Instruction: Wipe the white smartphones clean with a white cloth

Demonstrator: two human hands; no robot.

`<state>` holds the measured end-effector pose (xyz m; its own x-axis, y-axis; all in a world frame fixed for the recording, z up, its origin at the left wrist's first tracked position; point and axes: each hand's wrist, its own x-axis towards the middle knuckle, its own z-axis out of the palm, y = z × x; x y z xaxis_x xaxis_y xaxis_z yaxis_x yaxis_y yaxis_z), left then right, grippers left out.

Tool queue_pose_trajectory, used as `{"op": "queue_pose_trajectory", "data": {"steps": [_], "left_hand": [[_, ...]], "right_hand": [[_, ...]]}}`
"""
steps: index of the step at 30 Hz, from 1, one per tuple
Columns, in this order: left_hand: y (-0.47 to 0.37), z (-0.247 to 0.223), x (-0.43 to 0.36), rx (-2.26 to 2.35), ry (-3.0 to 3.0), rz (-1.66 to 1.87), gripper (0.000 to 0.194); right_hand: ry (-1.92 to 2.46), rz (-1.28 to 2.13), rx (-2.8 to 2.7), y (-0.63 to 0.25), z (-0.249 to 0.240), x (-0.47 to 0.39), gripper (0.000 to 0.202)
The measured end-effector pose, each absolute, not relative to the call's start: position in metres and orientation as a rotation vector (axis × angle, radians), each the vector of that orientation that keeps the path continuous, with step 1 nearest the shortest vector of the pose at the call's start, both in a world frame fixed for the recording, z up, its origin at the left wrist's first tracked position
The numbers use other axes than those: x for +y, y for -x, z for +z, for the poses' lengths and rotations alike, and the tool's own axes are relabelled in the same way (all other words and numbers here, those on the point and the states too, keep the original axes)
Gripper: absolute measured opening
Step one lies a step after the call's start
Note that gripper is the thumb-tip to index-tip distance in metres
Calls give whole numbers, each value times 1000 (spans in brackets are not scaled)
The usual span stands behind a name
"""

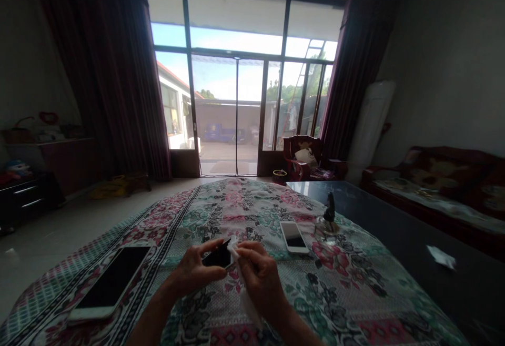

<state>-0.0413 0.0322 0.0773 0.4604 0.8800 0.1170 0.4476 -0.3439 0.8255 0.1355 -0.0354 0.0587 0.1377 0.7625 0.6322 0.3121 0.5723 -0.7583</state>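
Observation:
My left hand [197,268] grips a small dark phone [218,256] by its edges, above the flowered cloth. Pinched in my right hand [258,272] is a white tissue [248,306], which touches the phone's right end and hangs down below the fingers. A large white-framed phone with a dark screen [114,277] lies on the cloth at the left. Beyond my right hand lies a smaller white phone [294,237], and right of it stands a clear bottle with a dark top [328,222].
The patterned cloth [335,293] covers the surface before me. A dark table [410,251] at the right bears a crumpled white tissue [442,257]. Farther off are a wooden chair [303,156], a sofa [434,177] and glass doors [229,120].

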Motion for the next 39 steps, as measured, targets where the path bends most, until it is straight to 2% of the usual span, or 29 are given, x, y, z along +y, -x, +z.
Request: {"op": "queue_pose_trajectory", "data": {"steps": [10, 16, 19, 23, 26, 32, 39], "left_hand": [[25, 81, 21, 981, -2016, 664, 66], [37, 74, 33, 1152, -1961, 747, 67], [46, 68, 42, 1207, -1947, 766, 69], [51, 65, 46, 1267, -1933, 747, 68], [49, 63, 45, 1284, -1966, 739, 64], [37, 51, 45, 1444, -2089, 711, 69], [25, 51, 39, 1524, -2256, 584, 63]], "right_hand": [[1065, 466, -1290, -155, 43, -18, 19], [1035, 588, -1381, -144, 52, -27, 21], [1041, 779, -1528, -143, 62, -35, 22], [978, 1215, -1893, -155, 78, -46, 20], [885, 1485, -1992, -165, 85, -49, 27], [1218, 1341, -1534, -159, 53, -29, 26], [1312, 1320, -1410, -145, 25, -20, 25]]}}
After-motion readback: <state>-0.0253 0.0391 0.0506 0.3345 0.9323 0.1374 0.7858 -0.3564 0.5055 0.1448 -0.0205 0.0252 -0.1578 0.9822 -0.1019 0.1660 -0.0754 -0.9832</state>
